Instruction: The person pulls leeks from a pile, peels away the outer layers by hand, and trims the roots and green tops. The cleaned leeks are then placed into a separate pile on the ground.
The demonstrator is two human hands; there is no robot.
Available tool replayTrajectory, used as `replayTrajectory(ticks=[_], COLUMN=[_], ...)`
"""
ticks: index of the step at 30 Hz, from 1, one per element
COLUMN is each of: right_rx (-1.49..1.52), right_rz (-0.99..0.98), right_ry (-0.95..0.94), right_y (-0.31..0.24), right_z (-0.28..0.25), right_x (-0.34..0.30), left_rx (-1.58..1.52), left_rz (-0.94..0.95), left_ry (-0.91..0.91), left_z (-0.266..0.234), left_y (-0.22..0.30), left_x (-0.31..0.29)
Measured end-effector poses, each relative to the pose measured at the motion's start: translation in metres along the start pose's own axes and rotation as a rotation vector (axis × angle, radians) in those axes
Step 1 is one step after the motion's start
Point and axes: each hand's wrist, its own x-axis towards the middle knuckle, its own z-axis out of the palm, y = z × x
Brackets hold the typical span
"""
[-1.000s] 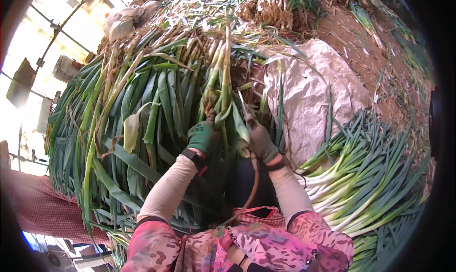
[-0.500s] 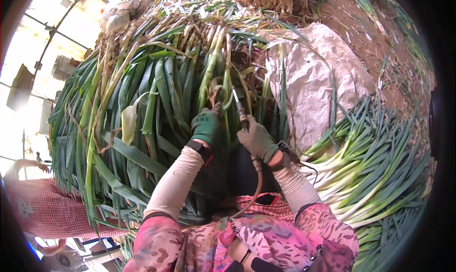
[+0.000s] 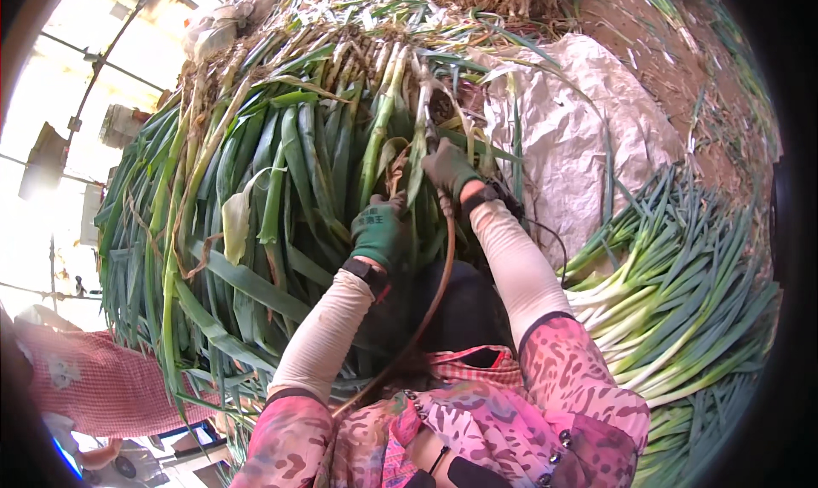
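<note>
Both of my hands wear green work gloves. My left hand (image 3: 379, 231) is closed around the leafy part of a scallion (image 3: 417, 169) at the right side of a big heap of long scallions (image 3: 247, 181), roots facing away from me. Brown dry leaf (image 3: 397, 177) shows just above that glove. My right hand (image 3: 449, 166) is wrapped round an air blow gun (image 3: 431, 137), its tip against the scallion's pale stem below the roots. From the gun a brown hose (image 3: 448, 258) runs down to my lap. The glove hides most of the gun's handle.
A crumpled white sack (image 3: 596, 113) lies right of the heap. Cleaned scallions with white stems (image 3: 656, 301) are piled at the right. Leaf scraps litter the brown ground (image 3: 630, 28) at the far right. Another person's red checked garment (image 3: 94, 377) shows at the lower left.
My right hand has moved away from me with the blow gun, up along the scallion's stem, and the hose now stretches straighter. My left hand has shifted only slightly.
</note>
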Motion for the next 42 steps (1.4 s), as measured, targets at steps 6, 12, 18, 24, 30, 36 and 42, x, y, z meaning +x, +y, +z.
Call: replayTrajectory(ticks=[6, 12, 18, 24, 30, 36, 42], right_rx=[0.153, 0.144, 0.129, 0.053, -0.083, -0.126, -0.054], right_rz=[-0.138, -0.118, -0.164, -0.078, 0.050, -0.043, -0.160], right_ry=[-0.077, -0.265, -0.182, -0.049, -0.018, 0.049, -0.294], right_y=[0.009, 0.040, 0.037, 0.029, 0.014, 0.021, 0.041], right_z=[-0.016, -0.039, -0.020, 0.003, -0.021, -0.022, -0.010], right_x=[-0.075, -0.186, -0.151, -0.051, 0.051, 0.063, -0.052], left_rx=[0.004, 0.022, 0.088, 0.133, 0.080, 0.059, -0.060], left_rz=[0.005, 0.063, 0.101, 0.076, 0.057, 0.030, 0.139], left_ry=[0.034, -0.092, -0.023, -0.107, -0.127, -0.180, 0.148], left_z=[-0.001, -0.008, -0.004, 0.001, 0.004, -0.004, -0.026], left_y=[-0.006, 0.010, 0.014, 0.009, 0.014, 0.019, -0.009], left_x=[-0.009, -0.020, -0.030, -0.041, -0.043, -0.043, -0.007])
